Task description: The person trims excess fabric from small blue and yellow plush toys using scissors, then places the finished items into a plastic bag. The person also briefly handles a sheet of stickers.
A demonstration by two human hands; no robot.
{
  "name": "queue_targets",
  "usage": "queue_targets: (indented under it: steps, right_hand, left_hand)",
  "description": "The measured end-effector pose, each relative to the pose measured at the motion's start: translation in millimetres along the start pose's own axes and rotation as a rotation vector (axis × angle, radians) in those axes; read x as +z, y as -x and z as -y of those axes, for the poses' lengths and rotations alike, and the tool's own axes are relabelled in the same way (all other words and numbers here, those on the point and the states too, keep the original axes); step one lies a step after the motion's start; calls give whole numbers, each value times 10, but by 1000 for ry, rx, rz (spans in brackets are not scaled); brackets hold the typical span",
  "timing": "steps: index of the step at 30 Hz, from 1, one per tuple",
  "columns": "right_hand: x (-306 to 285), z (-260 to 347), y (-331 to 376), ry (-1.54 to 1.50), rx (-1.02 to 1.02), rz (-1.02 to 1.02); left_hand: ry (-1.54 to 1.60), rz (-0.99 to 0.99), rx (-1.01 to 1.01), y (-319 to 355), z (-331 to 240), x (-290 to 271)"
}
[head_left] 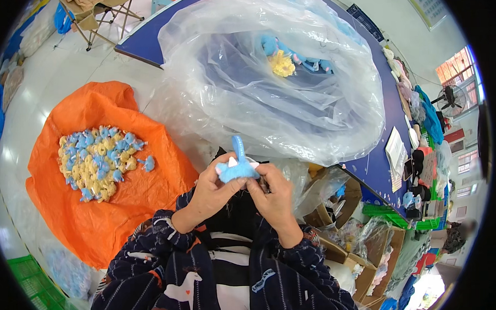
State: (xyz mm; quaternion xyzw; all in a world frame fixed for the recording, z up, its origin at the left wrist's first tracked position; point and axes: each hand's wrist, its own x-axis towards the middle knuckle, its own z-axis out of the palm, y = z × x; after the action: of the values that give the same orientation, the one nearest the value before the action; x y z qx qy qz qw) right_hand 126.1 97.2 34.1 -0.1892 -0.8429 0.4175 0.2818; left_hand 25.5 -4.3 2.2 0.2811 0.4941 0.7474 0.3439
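Note:
A small blue plush toy [237, 172] with pinkish-white ears and a blue ribbon loop [238, 147] is held in front of my body. My left hand [211, 183] grips its left side, the thumb along the lower edge. My right hand [271, 188] pinches the other side with thumb and fingers. The ribbon loop stands up from the toy's top. Beyond my hands, a large clear plastic bag [202, 96] lies spread open on the blue table, with a yellow plush toy [281, 64] and several blue plush toys [313, 64] inside.
On the floor at left, an orange sack [156, 191] lies opened under a heap of blue and yellow plush toys [98, 163]. Cardboard boxes [350, 261] with bagged items stand at right, below the blue table [369, 175]. A green crate [37, 288] sits at lower left, a folding chair [104, 12] at upper left.

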Motion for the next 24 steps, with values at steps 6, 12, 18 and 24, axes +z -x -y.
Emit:
queue_targets:
  steps: [6, 12, 18, 24]
  right_hand:
    - [17, 33, -6, -371, 121, 7]
    - [-505, 132, -865, 206, -213, -123]
    - [-622, -315, -1799, 579, -133, -206]
    - [-300, -560, -2080, 599, -72, -238]
  left_hand:
    - [84, 0, -55, -43, -30, -34]
    - [581, -416, 222, -68, -483, -581]
    - [1107, -337, 419, 120, -801, -1443]
    - [912, -279, 69, -22, -509, -799]
